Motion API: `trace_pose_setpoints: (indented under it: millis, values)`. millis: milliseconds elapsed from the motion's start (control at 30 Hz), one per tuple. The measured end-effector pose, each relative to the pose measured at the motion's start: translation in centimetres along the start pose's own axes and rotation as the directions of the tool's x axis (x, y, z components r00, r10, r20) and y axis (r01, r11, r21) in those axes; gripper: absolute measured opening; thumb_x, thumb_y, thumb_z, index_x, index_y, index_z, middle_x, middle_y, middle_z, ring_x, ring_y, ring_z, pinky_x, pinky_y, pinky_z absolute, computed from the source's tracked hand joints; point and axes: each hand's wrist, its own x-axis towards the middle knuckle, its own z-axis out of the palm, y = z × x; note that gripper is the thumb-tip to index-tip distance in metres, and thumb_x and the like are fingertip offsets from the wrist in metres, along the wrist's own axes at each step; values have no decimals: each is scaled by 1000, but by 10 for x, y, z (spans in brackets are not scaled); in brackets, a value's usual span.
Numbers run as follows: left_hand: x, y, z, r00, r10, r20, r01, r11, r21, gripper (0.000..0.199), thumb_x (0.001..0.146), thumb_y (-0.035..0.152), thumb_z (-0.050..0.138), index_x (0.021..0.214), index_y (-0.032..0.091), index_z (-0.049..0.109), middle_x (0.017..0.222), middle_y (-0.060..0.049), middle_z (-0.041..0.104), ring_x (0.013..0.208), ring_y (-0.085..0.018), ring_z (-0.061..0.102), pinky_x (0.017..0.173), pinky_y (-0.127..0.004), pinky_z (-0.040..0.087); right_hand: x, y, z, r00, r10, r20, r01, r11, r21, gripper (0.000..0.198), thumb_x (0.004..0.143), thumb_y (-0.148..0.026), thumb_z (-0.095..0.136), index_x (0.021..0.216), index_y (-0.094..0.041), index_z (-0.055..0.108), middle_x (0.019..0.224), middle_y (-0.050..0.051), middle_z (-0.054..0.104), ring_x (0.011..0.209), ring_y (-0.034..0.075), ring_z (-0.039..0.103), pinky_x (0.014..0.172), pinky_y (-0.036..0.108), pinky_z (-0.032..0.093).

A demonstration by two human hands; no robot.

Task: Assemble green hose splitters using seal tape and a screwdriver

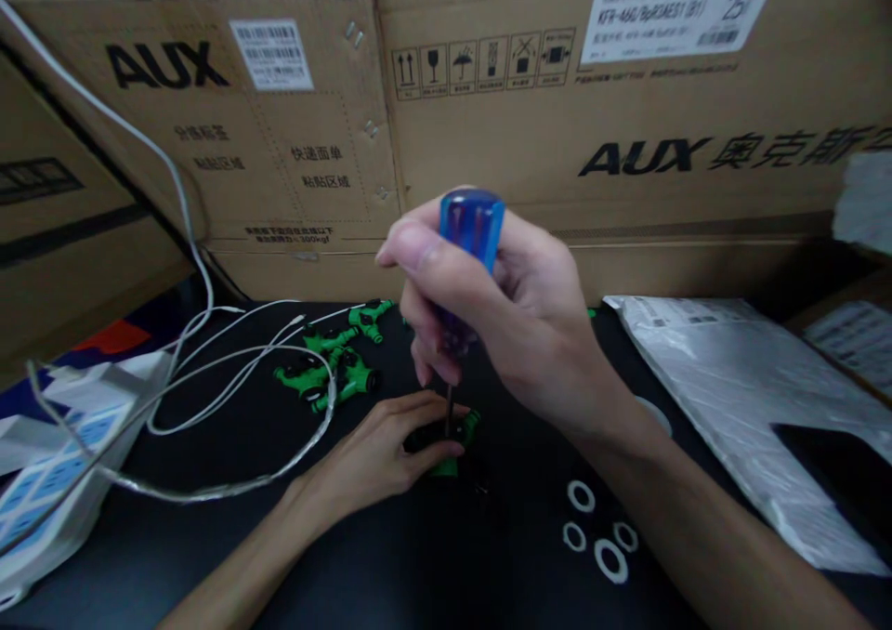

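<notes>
My right hand [502, 295] is wrapped round the blue handle of a screwdriver [472, 216], which stands nearly upright with its thin shaft pointing down. The shaft reaches a green and black hose connector [446, 467] on the dark table. My left hand [390, 449] pinches that connector between thumb and fingers and covers much of it. Whether the screwdriver tip sits in a screw is hidden. Several more green and black hose connectors [355, 376] lie in a group beyond my left hand.
White rings [611, 561] lie by my right forearm. A white power strip [76, 463] and loose white cables [229, 398] take up the left side. On the right lie a plastic-wrapped package [687, 370] and a black flat object [836, 472]. Large cardboard boxes [488, 147] stand behind.
</notes>
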Motion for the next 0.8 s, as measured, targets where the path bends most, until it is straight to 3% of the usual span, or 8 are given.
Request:
trace_pose_setpoints:
  millis: [167, 233, 333, 467, 533, 633, 700, 800]
  values:
    - [2, -1, -2, 999, 6, 35, -4, 999, -47, 31, 98, 31, 69, 128, 24, 68, 124, -3, 71, 115, -18, 69, 104, -30, 53, -5, -33, -11, 989, -88, -117, 78, 993, -85, 19, 97, -32, 67, 86, -20, 57, 58, -8, 46, 38, 4, 39, 34, 18, 40]
    - [2, -2, -3, 999, 16, 30, -14, 998, -54, 29, 98, 30, 69, 127, 24, 67, 124, -3, 70, 115, -18, 69, 103, -29, 53, -9, -47, -18, 982, -23, -189, -4, 991, -137, 22, 94, -34, 71, 84, -20, 58, 56, -8, 43, 35, 3, 33, 28, 16, 35]
    - [2, -3, -5, 999, 38, 25, -36, 998, -54, 27, 100, 29, 66, 125, 22, 66, 124, -3, 69, 115, -17, 69, 102, -28, 53, -20, -56, -31, 941, 212, -263, -255, 957, -142, 27, 90, -42, 74, 83, -21, 58, 53, -10, 40, 31, 2, 25, 24, 13, 27]
    - [0, -7, -6, 997, 65, 44, -64, 997, -35, 27, 102, 30, 62, 129, 24, 63, 126, -3, 68, 117, -17, 68, 102, -29, 53, -41, -32, -45, 809, 538, -238, -583, 786, -206, 36, 83, -50, 78, 86, -21, 55, 52, -12, 37, 31, 1, 26, 24, 12, 26]
    - [-1, -10, -6, 996, 81, 45, -80, 996, -28, 28, 102, 31, 62, 130, 25, 62, 126, -3, 69, 117, -17, 68, 103, -30, 52, -53, -9, -49, 688, 687, -233, -722, 614, -320, 32, 88, -49, 73, 93, -21, 57, 52, -13, 37, 31, 2, 27, 26, 12, 27]
    - [-1, -15, -3, 994, 103, 34, -103, 994, -22, 29, 101, 31, 63, 129, 25, 63, 125, -3, 70, 115, -18, 69, 104, -31, 53, -69, 26, -51, 588, 773, -239, -781, 465, -417, 17, 96, -33, 67, 102, -17, 63, 53, -12, 39, 31, 3, 30, 26, 15, 30]
    - [-1, -18, -2, 992, 121, 23, -121, 992, -21, 29, 102, 31, 62, 130, 25, 64, 125, -4, 71, 115, -18, 69, 103, -31, 54, -75, 46, -53, 552, 799, -238, -783, 398, -478, 17, 98, -29, 66, 108, -15, 64, 59, -9, 49, 36, 4, 39, 31, 16, 36]
    - [0, -22, -2, 989, 147, 0, -147, 989, -12, 35, 102, 30, 61, 137, 25, 62, 128, -5, 70, 116, -20, 68, 103, -34, 55, -79, 69, -57, 520, 828, -209, -768, 346, -540, 26, 101, -34, 65, 118, -14, 64, 90, 1, 67, 63, 9, 62, 54, 22, 55]
